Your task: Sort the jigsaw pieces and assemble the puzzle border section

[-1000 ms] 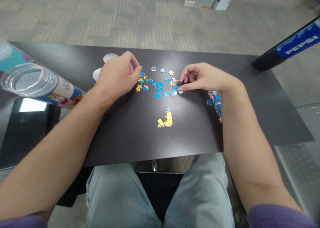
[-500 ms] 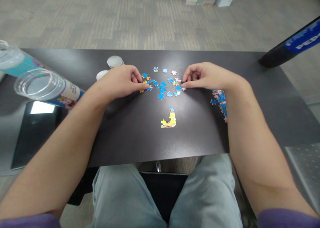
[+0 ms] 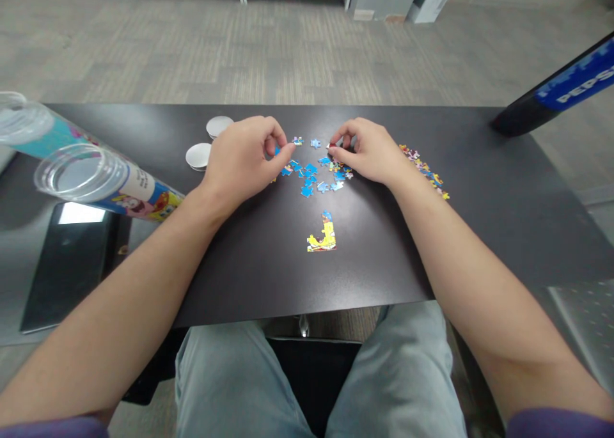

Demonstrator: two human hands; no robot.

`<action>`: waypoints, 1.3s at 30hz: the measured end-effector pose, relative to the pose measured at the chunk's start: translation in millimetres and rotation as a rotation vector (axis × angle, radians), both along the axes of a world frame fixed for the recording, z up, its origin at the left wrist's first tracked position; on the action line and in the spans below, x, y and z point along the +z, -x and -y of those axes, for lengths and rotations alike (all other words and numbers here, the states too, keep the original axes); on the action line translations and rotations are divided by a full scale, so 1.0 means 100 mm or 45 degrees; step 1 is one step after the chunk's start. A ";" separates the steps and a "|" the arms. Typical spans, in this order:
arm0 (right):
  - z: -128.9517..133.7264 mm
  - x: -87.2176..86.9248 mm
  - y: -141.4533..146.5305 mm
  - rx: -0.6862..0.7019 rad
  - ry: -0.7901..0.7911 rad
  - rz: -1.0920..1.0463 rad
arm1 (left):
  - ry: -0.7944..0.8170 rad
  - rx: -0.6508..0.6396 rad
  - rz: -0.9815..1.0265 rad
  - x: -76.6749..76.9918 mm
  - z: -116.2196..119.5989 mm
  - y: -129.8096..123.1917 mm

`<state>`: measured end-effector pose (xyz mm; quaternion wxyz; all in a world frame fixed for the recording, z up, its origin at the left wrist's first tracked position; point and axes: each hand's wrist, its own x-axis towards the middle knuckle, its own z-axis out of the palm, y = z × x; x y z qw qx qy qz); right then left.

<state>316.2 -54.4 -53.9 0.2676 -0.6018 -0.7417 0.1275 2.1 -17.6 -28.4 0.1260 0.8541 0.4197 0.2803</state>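
Loose puzzle pieces, mostly blue [image 3: 311,169], are scattered on the dark table between my hands. My left hand [image 3: 252,153] is at their left, fingers curled and thumb close to the index fingertip; anything between them is too small to make out. Two separate pieces, a multicoloured one [image 3: 298,141] and a light blue one [image 3: 315,143], lie just past its fingertips. My right hand [image 3: 364,149] pinches a small puzzle piece [image 3: 329,146] at the right end of that row. A joined yellow section [image 3: 323,238] lies nearer my body.
More pieces [image 3: 425,167] form a strip beyond my right forearm. Two white round lids [image 3: 198,156] lie left of my left hand. Clear jars [image 3: 96,176] and a black tablet [image 3: 67,259] are at the left. A dark Pepsi bottle [image 3: 551,96] stands at the back right.
My right hand has moved left and slightly away from me, to the pink piece at the end of the row. My left hand has shifted right and away, towards the multicoloured piece.
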 end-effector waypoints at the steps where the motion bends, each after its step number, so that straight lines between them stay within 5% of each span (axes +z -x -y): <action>1: 0.00 0.00 0.01 0.002 0.009 -0.026 | -0.008 0.003 0.003 -0.02 0.00 0.00; 39: -0.02 0.01 -0.20 -0.056 0.101 -0.130 | -0.013 0.076 0.091 -0.07 -0.03 0.01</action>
